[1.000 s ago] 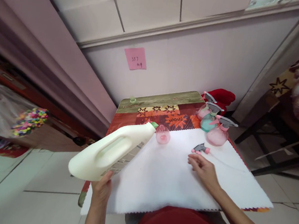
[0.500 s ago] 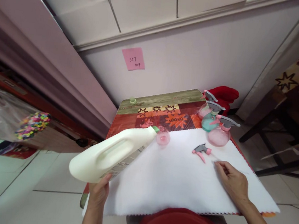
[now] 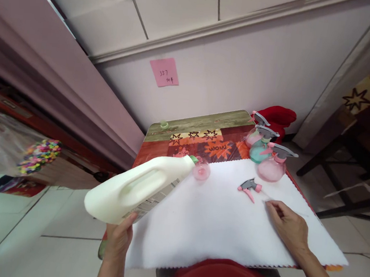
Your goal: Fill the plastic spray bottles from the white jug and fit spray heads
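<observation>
My left hand (image 3: 120,235) grips the base of a large white jug (image 3: 140,184), tilted with its green-rimmed mouth toward the right. That mouth meets the neck of a small round pink clear bottle (image 3: 202,171) standing on the white cloth (image 3: 195,227). Any liquid passing between them is too faint to make out. On the cloth to the right lies a grey and pink spray head (image 3: 249,187). Its thin clear tube runs under my right hand (image 3: 288,226), which rests on the cloth with closed fingertips at the tube.
Several capped spray bottles, including a teal one (image 3: 259,151) and a pink one (image 3: 271,169), stand at the table's right edge. A green ring-like cap (image 3: 164,125) sits at the back left corner. A dark stool (image 3: 346,173) stands at the right.
The jug's base and my left hand have shifted slightly left and up, with the mouth still at the pink bottle. My right hand and the spray head stay in place.
</observation>
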`<state>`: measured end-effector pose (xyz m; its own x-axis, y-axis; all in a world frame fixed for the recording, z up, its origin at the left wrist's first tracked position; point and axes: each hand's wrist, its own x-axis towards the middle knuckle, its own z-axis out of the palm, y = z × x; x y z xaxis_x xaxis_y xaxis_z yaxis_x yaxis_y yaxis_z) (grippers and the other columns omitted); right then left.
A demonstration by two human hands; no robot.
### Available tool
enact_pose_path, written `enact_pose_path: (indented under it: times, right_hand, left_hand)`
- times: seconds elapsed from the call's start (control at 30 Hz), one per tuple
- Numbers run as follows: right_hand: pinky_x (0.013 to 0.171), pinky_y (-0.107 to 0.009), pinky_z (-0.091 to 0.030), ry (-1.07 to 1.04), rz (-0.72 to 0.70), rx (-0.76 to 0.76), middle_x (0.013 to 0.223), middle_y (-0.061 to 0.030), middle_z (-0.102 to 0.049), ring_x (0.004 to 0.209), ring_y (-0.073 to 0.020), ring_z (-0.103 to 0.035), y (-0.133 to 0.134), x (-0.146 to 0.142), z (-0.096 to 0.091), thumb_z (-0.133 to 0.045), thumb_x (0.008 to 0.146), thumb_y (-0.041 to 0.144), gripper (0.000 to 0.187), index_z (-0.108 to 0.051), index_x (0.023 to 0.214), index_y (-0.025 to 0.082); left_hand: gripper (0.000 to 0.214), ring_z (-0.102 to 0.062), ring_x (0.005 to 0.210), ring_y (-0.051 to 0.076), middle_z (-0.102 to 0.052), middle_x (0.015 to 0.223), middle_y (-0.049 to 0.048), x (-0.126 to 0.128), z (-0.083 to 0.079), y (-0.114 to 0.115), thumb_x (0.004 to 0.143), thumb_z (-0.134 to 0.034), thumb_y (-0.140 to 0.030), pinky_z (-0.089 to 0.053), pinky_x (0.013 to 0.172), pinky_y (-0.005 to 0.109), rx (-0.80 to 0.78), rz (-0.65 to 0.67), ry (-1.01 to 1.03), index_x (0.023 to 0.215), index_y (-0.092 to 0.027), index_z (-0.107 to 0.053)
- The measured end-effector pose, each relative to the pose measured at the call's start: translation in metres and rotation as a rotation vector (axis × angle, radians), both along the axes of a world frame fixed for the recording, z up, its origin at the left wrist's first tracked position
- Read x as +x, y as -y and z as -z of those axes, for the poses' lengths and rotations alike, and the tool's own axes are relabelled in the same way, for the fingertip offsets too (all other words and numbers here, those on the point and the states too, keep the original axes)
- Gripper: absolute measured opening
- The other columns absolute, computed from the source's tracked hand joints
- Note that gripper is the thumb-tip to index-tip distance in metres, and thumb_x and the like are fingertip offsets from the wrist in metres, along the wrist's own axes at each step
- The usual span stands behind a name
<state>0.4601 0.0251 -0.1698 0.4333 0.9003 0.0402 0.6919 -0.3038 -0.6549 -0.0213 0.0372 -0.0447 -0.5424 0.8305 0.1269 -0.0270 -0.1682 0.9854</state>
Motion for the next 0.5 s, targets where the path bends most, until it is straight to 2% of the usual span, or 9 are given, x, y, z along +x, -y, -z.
enact_pose_path:
  times: [0.3,0.5]
  right_hand:
    - [0.061,-0.030,-0.048,0.006,-0.007,0.015,0.081,-0.0002,-0.080,0.069,-0.0229,-0.074,0.000,0.001,-0.002,-0.057,0.086,0.060,0.037,-0.078,0.092,0.030]
    - [0.061,-0.031,-0.048,0.017,-0.017,0.037,0.081,-0.0013,-0.080,0.069,-0.0233,-0.074,0.001,0.000,-0.001,-0.057,0.087,0.060,0.037,-0.078,0.093,0.029]
  left_hand:
    - [0.083,-0.071,0.114,0.033,-0.078,0.116,0.0084,0.003,-0.023,0.000,0.049,-0.097,-0.031,-0.056,0.105,0.047,-0.024,0.008,-0.005,0.127,-0.021,-0.069]
    - [0.081,-0.069,0.119,0.035,-0.077,0.119,0.0088,0.011,-0.036,0.000,0.049,-0.096,-0.029,-0.058,0.103,0.048,-0.021,0.008,-0.034,0.125,-0.021,-0.070]
